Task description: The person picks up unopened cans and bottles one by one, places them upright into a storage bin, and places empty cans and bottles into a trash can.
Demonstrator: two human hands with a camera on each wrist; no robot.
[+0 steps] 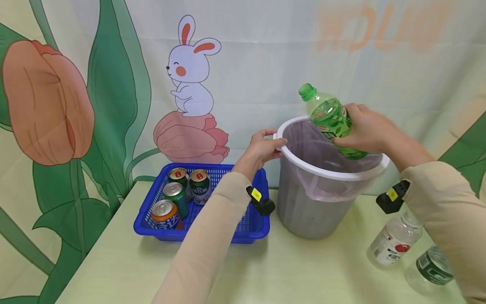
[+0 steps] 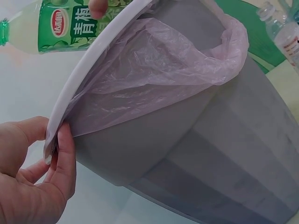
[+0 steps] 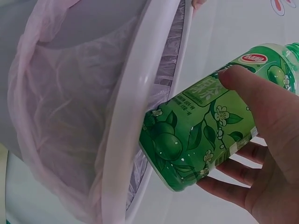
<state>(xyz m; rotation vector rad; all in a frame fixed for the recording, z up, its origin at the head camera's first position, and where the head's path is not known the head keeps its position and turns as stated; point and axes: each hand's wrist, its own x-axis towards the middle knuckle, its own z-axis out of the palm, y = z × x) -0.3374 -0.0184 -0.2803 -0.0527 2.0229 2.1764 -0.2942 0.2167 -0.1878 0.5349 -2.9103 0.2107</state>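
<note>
A green-labelled plastic bottle (image 1: 329,120), uncapped in the head view, tilts over the mouth of a grey trash can (image 1: 311,211). My right hand (image 1: 370,128) grips it round the middle, thumb across the label in the right wrist view. The bottle's base is at the can's opening, its neck up and to the left. My left hand (image 1: 262,147) pinches the can's white rim (image 2: 79,77) on the left side, thumb on one face and fingers on the other. A thin pinkish bag (image 2: 159,60) lines the can and folds over the rim.
Left of the can, a blue plastic basket (image 1: 144,219) holds several drink cans (image 1: 176,198). Two clear bottles, one with a red-and-white label (image 1: 392,245) and one with a green label (image 1: 433,268), stand at the right under my forearm. A printed cloth (image 1: 258,76) hangs behind the table (image 1: 288,274).
</note>
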